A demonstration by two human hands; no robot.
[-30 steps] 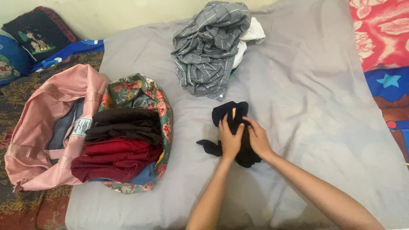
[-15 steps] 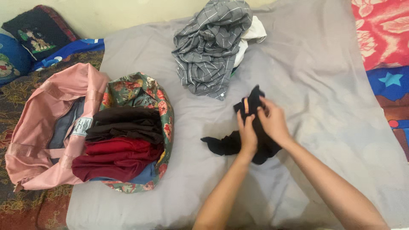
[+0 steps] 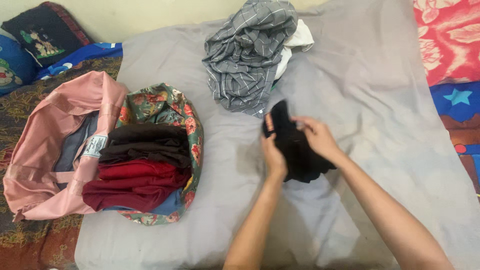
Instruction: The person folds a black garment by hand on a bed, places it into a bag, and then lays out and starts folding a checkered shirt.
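- Black cloth, a small bunched garment, is held up off the grey sheet near the middle of the bed; the left hand is clamped on its left edge and the right hand is closed on its upper right side, fingers curled into the fabric.
- Only one view, from the head, is given, and everything below is taken from it.
- A pink bag is seen lying open at the left edge of the sheet, with a grey lining and a white label showing inside; what it holds cannot be told.
- A floral cloth is spread just beside the bag, and a folded stack is laid on it: dark brown pieces on top, dark red ones under them, a blue edge at the bottom.
- Bare sheet is left open to the right of the hands and in front of them, up to the red flowered cover and the blue starred cloth at the right edge.
- A crumpled grey checked shirt is heaped just behind the black garment, with a white piece tucked against its right side.
- A dark cushion is set in the far left corner, well apart from the hands.
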